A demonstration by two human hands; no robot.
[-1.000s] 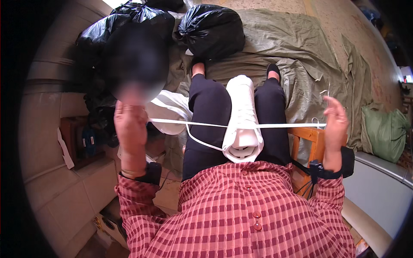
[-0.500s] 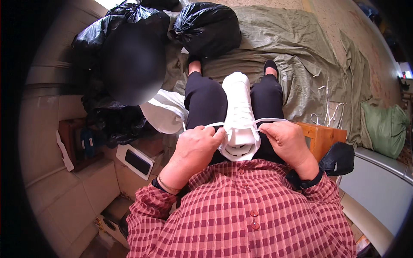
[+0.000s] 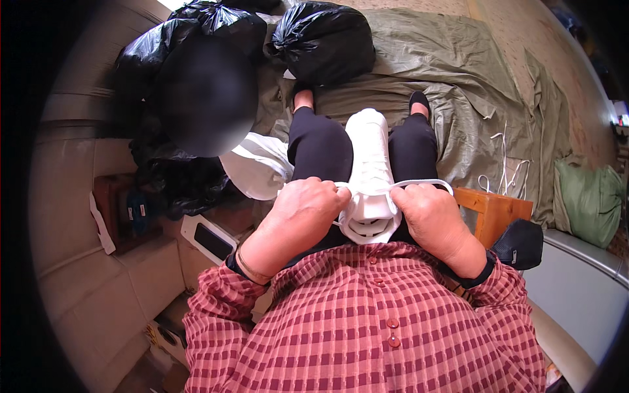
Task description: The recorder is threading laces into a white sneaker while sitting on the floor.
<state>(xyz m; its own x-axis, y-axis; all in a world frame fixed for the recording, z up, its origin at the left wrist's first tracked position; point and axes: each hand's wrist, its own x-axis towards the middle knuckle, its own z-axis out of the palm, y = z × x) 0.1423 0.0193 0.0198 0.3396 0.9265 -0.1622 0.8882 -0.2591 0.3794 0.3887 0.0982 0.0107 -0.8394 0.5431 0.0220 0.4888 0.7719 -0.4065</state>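
A white sneaker point(image 3: 370, 164) rests between my knees, toe pointing away, its opening toward me. My left hand point(image 3: 303, 213) sits at the shoe's left side with its fingers pinched on a white lace point(image 3: 419, 184) near the tongue. My right hand point(image 3: 429, 216) is at the shoe's right side, fingers closed on the same lace, which loops out to the right above my knuckles. Both hands touch the shoe near its collar.
Black plastic bags point(image 3: 321, 39) lie ahead on an olive tarp point(image 3: 458, 78). Loose white laces point(image 3: 504, 164) lie on the tarp at right, near a wooden stool point(image 3: 495, 209) and a green sack point(image 3: 593, 203). A white bag point(image 3: 259, 167) sits left of my knee.
A second ago my hands were spread wide, pulling the lace taut on both sides. They have come together at the shoe's opening and now work the lace close to the tongue.
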